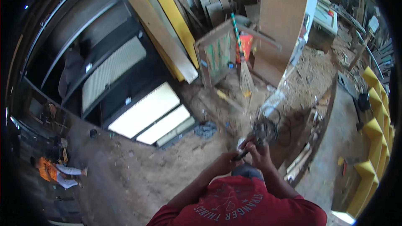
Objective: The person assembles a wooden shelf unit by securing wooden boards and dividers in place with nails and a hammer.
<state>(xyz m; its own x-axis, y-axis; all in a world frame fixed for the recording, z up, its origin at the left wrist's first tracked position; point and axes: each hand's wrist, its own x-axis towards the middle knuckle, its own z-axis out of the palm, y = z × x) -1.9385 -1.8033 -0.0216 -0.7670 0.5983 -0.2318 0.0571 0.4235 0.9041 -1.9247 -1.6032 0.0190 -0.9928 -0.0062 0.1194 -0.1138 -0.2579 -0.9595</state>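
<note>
My two hands are close together in front of my red shirt, both closed around a small dark, narrow object (241, 155). Its kind is too small and blurred to tell. My left hand (228, 160) grips its lower left end, and my right hand (260, 155) is at its upper right, with the fingers bent around it. Just beyond the hands, a tangle of dark cable or wire (266, 130) lies on the dusty ground. Some of the fingers are hidden behind one another.
A black cabinet frame with pale panels (144, 111) stands at left. Ahead, a broom (245, 79) leans by a wooden frame (215, 54) and upright boards (165, 25). At right is a grey worktop (322, 163) with yellow zigzag pieces (372, 134). A person in orange (48, 169) is far left.
</note>
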